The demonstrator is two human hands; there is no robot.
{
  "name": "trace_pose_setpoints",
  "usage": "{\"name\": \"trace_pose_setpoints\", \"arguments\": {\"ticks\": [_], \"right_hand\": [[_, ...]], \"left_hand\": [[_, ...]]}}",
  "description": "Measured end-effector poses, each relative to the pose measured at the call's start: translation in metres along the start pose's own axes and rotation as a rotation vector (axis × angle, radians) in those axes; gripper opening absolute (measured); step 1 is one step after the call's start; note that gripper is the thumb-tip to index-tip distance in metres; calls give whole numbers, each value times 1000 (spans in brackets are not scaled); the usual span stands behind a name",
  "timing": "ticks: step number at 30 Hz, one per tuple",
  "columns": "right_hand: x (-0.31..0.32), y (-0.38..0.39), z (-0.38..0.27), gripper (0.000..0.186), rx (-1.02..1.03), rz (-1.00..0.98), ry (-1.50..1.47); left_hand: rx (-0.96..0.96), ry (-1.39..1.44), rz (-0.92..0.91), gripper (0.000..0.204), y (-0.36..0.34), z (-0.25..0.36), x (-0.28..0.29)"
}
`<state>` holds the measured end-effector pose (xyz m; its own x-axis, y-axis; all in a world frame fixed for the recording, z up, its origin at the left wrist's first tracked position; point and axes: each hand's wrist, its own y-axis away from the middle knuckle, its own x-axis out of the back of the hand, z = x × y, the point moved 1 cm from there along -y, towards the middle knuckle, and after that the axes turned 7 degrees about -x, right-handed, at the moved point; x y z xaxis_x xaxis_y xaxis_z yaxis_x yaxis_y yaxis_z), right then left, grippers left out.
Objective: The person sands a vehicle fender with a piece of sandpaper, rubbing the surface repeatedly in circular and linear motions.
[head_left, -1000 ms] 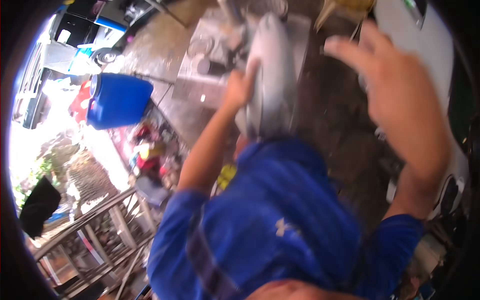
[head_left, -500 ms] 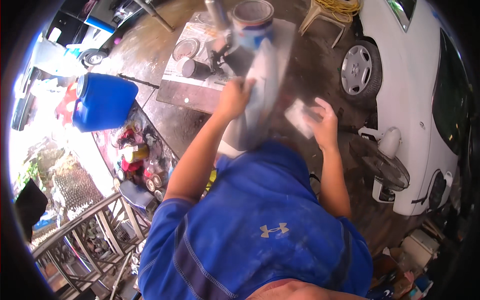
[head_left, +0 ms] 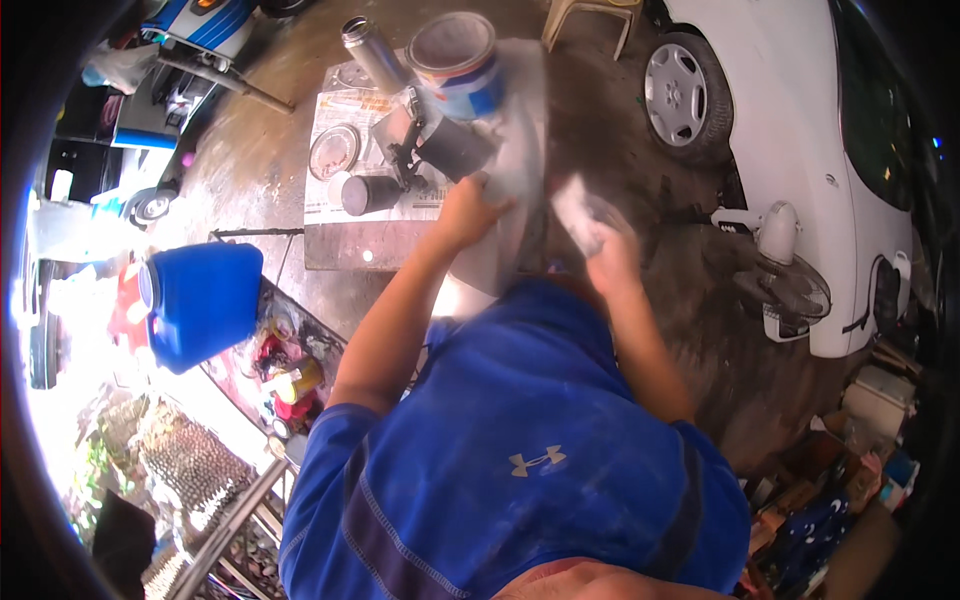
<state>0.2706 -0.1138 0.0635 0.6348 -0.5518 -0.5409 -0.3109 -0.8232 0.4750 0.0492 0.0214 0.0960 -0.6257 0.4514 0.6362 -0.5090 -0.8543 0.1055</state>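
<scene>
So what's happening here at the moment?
Someone in a blue shirt has their left hand on a long, pale panel. Their right hand, blurred, holds a white pad to the panel's right, seemingly apart from it. On the table are a large can, a metal bottle and a round lid.

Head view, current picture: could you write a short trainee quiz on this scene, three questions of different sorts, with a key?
1. Which hand holds the small white piece?
2. Which stands on the table? A) the fan B) the large can C) the car wheel
3. True or false: the blue container is left of the table in the picture.

Key:
1. The right hand; the left hand is on the pale curved piece.
2. B
3. True
</scene>
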Motion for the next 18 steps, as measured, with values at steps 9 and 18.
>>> {"name": "trace_pose_setpoints", "arguments": {"ticks": [9,18], "right_hand": [[-41,-20,28,47,554,47,780],[-53,-14,69,70,610,-157,1361]], "left_hand": [[-62,-218,-283,71,-39,13,15],[-225,-525,-398,41,-73,-66,-17]]}}
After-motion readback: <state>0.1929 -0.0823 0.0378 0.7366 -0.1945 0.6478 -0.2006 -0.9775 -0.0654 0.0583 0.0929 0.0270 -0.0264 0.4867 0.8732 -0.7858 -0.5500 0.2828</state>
